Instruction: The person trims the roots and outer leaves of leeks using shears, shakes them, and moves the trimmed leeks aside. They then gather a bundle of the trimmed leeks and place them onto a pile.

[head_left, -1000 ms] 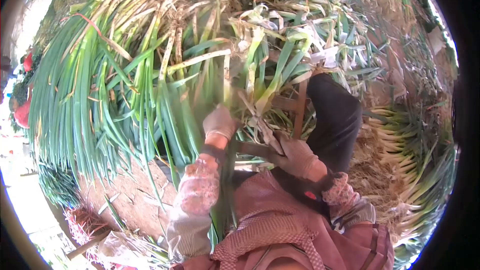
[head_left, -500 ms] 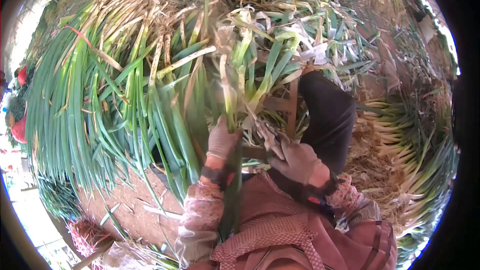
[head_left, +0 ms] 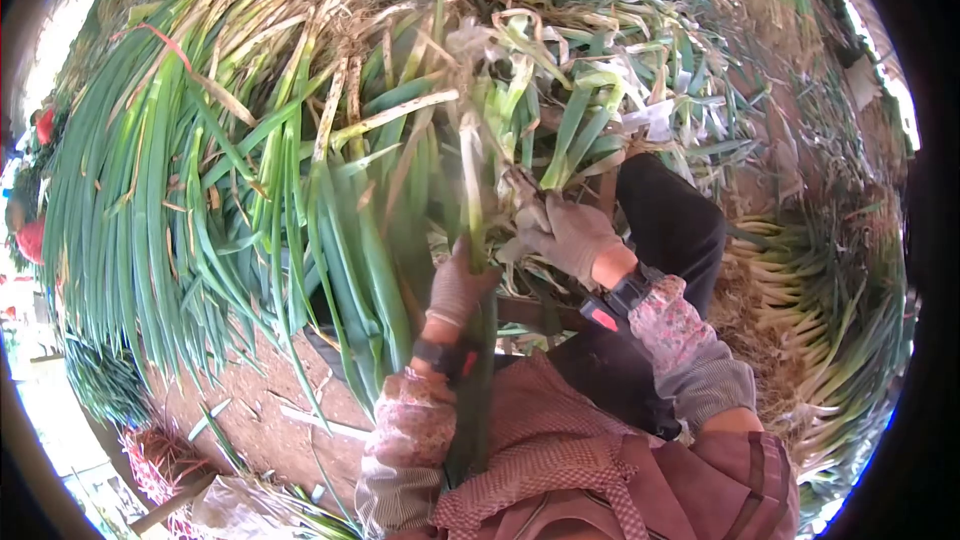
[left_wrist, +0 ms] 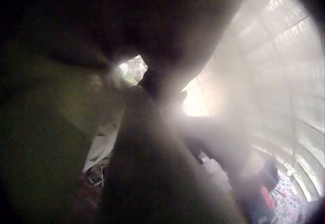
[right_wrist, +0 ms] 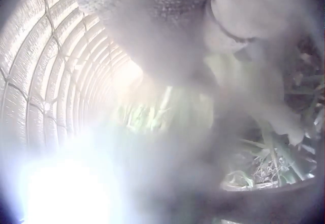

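In the head view my gloved left hand grips a green onion stalk; its pale end points up and its green leaves hang below the hand along my forearm. My gloved right hand is to the right and slightly higher, its fingers curled round a greyish, strip-like thing that I cannot make out clearly. Both wrist views are dim or hazy; the right wrist view shows part of the glove close up.
A big heap of green onions lies at the left, roots at the top. Peeled leaves pile up beyond the hands. A row of onions lies at the right, beside my dark-trousered knee. A wooden bar crosses below the hands.
My right hand has moved up and away from my body, with the greyish thing in it. My left hand has shifted slightly right and still holds the stalk.
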Motion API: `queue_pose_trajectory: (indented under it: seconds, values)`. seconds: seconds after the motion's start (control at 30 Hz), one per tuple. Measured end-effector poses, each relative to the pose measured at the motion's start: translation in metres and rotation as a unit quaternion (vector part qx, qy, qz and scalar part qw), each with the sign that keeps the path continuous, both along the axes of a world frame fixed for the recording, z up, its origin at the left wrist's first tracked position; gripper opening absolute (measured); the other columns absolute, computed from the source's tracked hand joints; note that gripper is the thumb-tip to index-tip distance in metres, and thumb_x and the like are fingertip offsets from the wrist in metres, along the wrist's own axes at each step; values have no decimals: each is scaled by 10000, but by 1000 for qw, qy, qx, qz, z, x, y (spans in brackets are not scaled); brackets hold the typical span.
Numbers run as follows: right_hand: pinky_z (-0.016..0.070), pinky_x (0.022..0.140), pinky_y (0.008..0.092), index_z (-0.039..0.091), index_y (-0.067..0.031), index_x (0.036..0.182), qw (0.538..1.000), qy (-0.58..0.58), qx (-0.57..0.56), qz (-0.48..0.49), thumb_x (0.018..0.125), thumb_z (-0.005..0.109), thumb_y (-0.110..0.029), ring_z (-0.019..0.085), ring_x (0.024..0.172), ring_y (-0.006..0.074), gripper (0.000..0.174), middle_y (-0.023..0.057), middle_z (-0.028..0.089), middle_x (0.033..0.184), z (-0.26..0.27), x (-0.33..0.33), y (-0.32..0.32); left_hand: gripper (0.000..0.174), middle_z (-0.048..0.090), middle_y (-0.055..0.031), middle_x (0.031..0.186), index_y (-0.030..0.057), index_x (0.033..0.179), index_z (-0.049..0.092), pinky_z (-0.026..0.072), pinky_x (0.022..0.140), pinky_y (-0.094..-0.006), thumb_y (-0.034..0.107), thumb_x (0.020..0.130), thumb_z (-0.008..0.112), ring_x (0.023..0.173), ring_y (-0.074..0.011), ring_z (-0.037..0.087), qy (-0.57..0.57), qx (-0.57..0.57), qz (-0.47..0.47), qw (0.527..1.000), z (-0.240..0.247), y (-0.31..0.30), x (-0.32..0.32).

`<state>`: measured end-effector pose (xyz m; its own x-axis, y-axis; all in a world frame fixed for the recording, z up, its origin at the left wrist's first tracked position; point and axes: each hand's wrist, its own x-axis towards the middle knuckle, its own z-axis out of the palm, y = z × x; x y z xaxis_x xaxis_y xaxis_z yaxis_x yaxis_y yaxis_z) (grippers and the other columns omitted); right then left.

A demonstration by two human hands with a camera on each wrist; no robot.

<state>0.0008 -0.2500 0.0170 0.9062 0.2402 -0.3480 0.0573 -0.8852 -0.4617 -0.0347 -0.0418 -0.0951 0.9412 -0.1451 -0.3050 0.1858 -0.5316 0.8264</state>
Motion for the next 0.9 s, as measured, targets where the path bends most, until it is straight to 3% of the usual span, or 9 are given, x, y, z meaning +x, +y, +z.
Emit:
queue_pose_trajectory:
  seconds: [0.1, 0.23, 0.33, 0.47, 0.53, 0.63, 0.77, 0.83, 0.9]
  values:
    - [514, 766, 490, 515, 33, 1074, 999, 20, 4, 31, 864, 646, -444, 663, 862, 438, 538, 267, 665, 886, 3, -7, 9, 729, 694, -231, 1023, 38, 1370, 476, 528, 847, -414, 302, 758, 772, 975, -384, 678, 18, -31, 9, 999, 3, 1, -2]
    - [512, 780, 492, 517, 38, 1088, 1000, 0, 8, 2, 856, 647, -448, 660, 868, 443, 553, 275, 663, 904, -5, 1, 2, 695, 693, -228, 1019, 28, 1355, 503, 527, 847, -402, 274, 762, 768, 959, -358, 687, 2, -72, 19, 997, 2, 6, -3]
    - [509, 790, 492, 523, 39, 1095, 1000, 16, -12, 14, 855, 639, -442, 657, 877, 445, 550, 275, 666, 905, -5, -3, 2, 562, 668, -134, 1088, 14, 1310, 534, 505, 863, -334, 177, 809, 731, 954, -217, 617, 16, -87, 21, 996, -2, 7, -5]
    - [503, 806, 495, 532, 37, 1101, 998, 54, -12, 13, 858, 627, -435, 653, 904, 445, 540, 274, 669, 916, -3, 2, 8, 511, 649, -79, 1043, 2, 1300, 542, 500, 829, -304, 145, 835, 697, 926, -173, 590, 42, -141, 54, 988, -7, 8, -10]
    - [501, 811, 496, 533, 35, 1103, 998, 56, -4, 9, 858, 623, -435, 652, 913, 444, 538, 273, 670, 923, -4, 0, 6, 490, 636, -57, 1015, 1, 1296, 548, 496, 801, -286, 126, 841, 681, 898, -150, 576, 86, -197, 76, 974, 20, 3, -10]
    - [501, 814, 496, 529, 34, 1111, 999, 35, 6, 4, 856, 621, -440, 651, 920, 443, 547, 275, 668, 939, -4, -2, 5, 587, 655, -112, 988, -21, 1354, 509, 522, 751, -314, 151, 825, 698, 858, -174, 613, 141, -259, 80, 952, 32, 5, -13]
    - [502, 814, 493, 522, 34, 1126, 998, 50, -10, -33, 855, 619, -444, 650, 927, 445, 558, 277, 667, 958, -13, -11, 2, 586, 645, -99, 1012, -30, 1394, 473, 510, 759, -297, 109, 854, 652, 885, -164, 605, 182, -339, 79, 920, 44, 10, -24]
    - [509, 803, 496, 507, 23, 1168, 995, 62, -21, -71, 861, 614, -435, 649, 924, 454, 562, 276, 668, 968, -1, -11, 0, 589, 640, -83, 1019, -33, 1413, 454, 504, 770, -284, 103, 868, 630, 902, -150, 601, 190, -425, 95, 880, 56, 7, -31]
    - [515, 793, 500, 496, 15, 1194, 997, -1, -24, -71, 860, 623, -433, 651, 912, 456, 573, 277, 668, 967, 20, -21, -5, 594, 631, -65, 1007, -34, 1428, 441, 493, 768, -263, 97, 876, 617, 895, -132, 595, 189, -446, 56, 873, 92, 1, -36]
